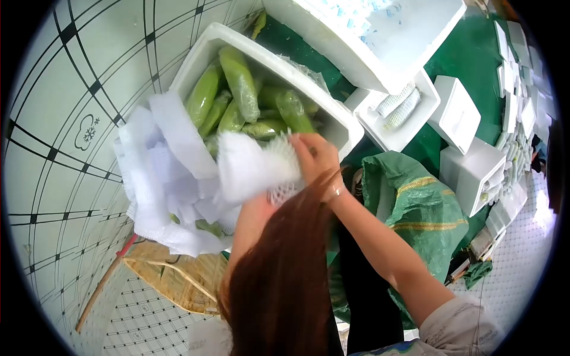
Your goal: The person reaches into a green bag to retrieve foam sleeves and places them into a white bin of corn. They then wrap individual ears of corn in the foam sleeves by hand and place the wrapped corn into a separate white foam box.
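My right hand (316, 159) pinches the right end of a white foam net sleeve (255, 166), which is blurred by motion. Under the sleeve, my left hand (260, 204) is mostly hidden by the net and by long hair, so its fingers do not show. Just beyond both hands stands a white foam box (267, 53) holding several green, plastic-wrapped vegetables (239, 80). To the left of my hands, a heap of white foam nets (160, 172) lies against the near left side of the box.
A large white foam box (409, 44) stands at the top, with a smaller open box (389, 133) below it. A green woven sack (424, 207) slumps at right. More white boxes (454, 110) line the right side. A brown sack (172, 276) and a stick (98, 293) lie lower left.
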